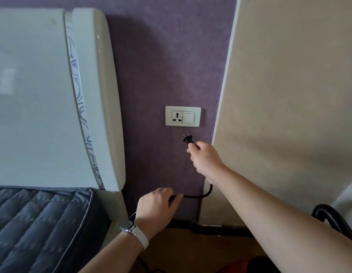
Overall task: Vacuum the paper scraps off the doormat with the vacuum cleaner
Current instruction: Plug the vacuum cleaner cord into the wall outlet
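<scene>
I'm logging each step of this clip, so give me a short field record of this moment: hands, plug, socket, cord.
right hand: pinches the black plug, prongs aimed up toward the wall
left hand: grips the black cord lower down
socket: empty, in a white wall plate with a switch to its right
plug state: just below the socket, not inserted
nearby: bed headboard at left

Purple textured wall point(161, 66) carried a cream socket plate point(183, 116) — outlet at left, rocker switch at right. Beige wall point(289, 85) adjoined on the right. White glossy headboard point(43, 95) stood at left — grey quilted mattress point(33, 223) lay below it, above brown floor point(190, 251).
</scene>
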Demonstrator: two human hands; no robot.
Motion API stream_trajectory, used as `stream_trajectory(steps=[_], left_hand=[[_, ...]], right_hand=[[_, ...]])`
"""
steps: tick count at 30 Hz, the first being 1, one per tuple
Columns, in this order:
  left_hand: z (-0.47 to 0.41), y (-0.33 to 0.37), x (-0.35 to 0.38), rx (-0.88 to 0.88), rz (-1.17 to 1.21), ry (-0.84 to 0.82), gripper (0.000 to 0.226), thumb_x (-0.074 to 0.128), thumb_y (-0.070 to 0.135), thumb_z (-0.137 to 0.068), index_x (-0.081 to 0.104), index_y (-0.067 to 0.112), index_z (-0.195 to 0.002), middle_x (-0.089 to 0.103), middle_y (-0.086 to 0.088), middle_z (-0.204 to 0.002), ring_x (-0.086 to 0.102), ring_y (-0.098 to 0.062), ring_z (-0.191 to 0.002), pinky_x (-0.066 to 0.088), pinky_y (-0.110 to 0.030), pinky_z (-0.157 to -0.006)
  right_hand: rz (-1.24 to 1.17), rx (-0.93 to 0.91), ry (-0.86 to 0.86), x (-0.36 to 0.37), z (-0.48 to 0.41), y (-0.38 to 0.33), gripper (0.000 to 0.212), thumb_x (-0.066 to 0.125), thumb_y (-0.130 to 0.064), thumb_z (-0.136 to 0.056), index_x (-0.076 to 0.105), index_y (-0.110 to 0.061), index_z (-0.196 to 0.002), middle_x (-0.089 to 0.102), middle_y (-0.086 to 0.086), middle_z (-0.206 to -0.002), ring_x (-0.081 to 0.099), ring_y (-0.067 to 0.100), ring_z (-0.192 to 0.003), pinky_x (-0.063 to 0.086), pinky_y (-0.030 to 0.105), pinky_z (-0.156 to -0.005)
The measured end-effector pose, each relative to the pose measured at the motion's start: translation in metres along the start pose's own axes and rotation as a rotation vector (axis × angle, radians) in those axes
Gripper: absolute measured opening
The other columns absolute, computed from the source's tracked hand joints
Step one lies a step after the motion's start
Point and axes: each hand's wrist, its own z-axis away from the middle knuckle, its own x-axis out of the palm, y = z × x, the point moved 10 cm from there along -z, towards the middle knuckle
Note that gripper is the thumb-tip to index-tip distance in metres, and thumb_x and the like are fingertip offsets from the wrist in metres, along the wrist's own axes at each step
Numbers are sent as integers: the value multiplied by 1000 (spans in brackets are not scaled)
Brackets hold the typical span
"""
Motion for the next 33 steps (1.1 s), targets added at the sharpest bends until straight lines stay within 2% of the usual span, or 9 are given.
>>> stream_trajectory(steps=[4, 8, 12, 17, 20, 23, 26, 29, 33], left_hand=[[-3, -23, -17, 18, 5, 87, 44, 43, 59, -89, 56, 25, -63, 53, 11, -60, 50, -7, -50, 43, -25, -41], [-2, -42, -30, 12, 24, 130, 44, 46, 58, -90, 56, 25, -63, 52, 11, -59, 50, -7, -49, 44, -26, -41], [-2, -40, -34, 71, 18, 155, 43, 50, 57, -89, 52, 25, -61, 50, 10, -57, 48, -8, -47, 42, -26, -39], [-10, -39, -40, 85, 47, 187, 45, 50, 58, -89, 49, 25, -59, 47, 10, -55, 46, -7, -46, 40, -26, -38], [-10, -42, -42, 76, 54, 183, 46, 49, 59, -89, 51, 24, -60, 49, 10, -56, 47, -7, -46, 42, -27, -39], [-9, -45, -45, 70, 56, 200, 45, 51, 57, -88, 49, 24, -59, 48, 10, -54, 47, -8, -45, 38, -26, -38], [-7, -50, -50, 51, 69, 227, 45, 53, 57, -86, 49, 22, -58, 49, 8, -54, 48, -10, -45, 36, -26, -38], [-7, -56, -52, 30, 88, 226, 46, 52, 57, -86, 50, 22, -58, 48, 9, -53, 48, -9, -45, 37, -26, -38], [-11, -60, -52, 23, 102, 214, 44, 52, 57, -87, 49, 24, -58, 43, 13, -53, 46, -8, -46, 32, -21, -40]], right_hand=[[-109, 93, -33, 14, -20, -5, 21, 43, -26, -100, 52, -13, -87, 42, -3, -55, 30, 13, -42, 23, 24, -39], [-143, 103, -1, 30, -38, -10, 15, 42, -25, -98, 46, -15, -89, 39, 1, -59, 27, 16, -46, 21, 23, -40], [-63, 77, 78, 39, -51, -14, 27, 42, -36, -97, 43, -16, -78, 46, 7, -74, 34, 21, -59, 26, 31, -51], [14, 32, 153, 35, -59, -23, 35, 39, -38, -99, 40, -18, -70, 50, 4, -73, 40, 21, -56, 30, 29, -51], [102, 4, 179, 34, -58, -29, 38, 38, -36, -102, 39, -17, -69, 51, 3, -75, 46, 21, -62, 33, 28, -54], [70, 20, 194, 40, -61, -30, 37, 38, -38, -99, 38, -18, -68, 53, 7, -80, 46, 25, -64, 36, 31, -56], [58, 18, 220, 41, -63, -34, 39, 40, -33, -99, 37, -15, -64, 50, 6, -72, 44, 24, -59, 34, 29, -53], [167, -52, 279, 34, -57, -45, 43, 40, -29, -101, 33, -12, -62, 43, 1, -64, 38, 20, -55, 25, 30, -47], [321, -182, 344, 30, -57, -59, 46, 43, -31, -102, 33, -11, -61, 44, 3, -59, 44, 26, -60, 28, 35, -52]])
